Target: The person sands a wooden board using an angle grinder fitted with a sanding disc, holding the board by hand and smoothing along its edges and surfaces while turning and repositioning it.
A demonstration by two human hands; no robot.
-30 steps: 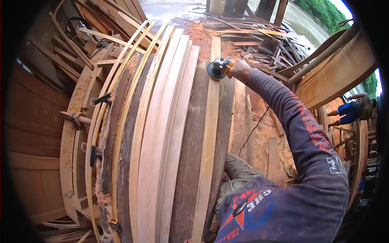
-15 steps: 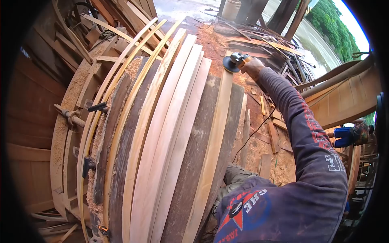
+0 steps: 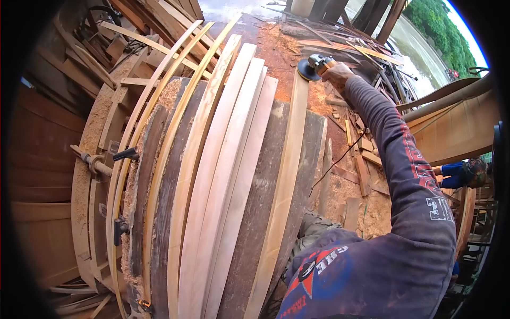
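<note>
My right hand (image 3: 338,75) is wrapped round the orange body of an angle grinder (image 3: 322,63). The grinder's round dark disc (image 3: 308,69) rests on the far end of a long, narrow light-wood strip (image 3: 289,154). That strip lies lengthwise on a dark, weathered plank (image 3: 260,175). To its left, several pale boards (image 3: 226,154) lie side by side. A black cord (image 3: 337,162) hangs below my forearm. My left hand is out of view.
Clamps (image 3: 126,154) hold curved strips at the left. Scrap wood (image 3: 366,53) is piled at the far right, with sawdust and offcuts (image 3: 362,173) on the ground. Another person in blue shorts (image 3: 453,175) is at the right edge. A curved wooden panel (image 3: 457,127) stands nearby.
My right hand and the grinder have moved along the strip to its far end. The camera view has also shifted and tilted.
</note>
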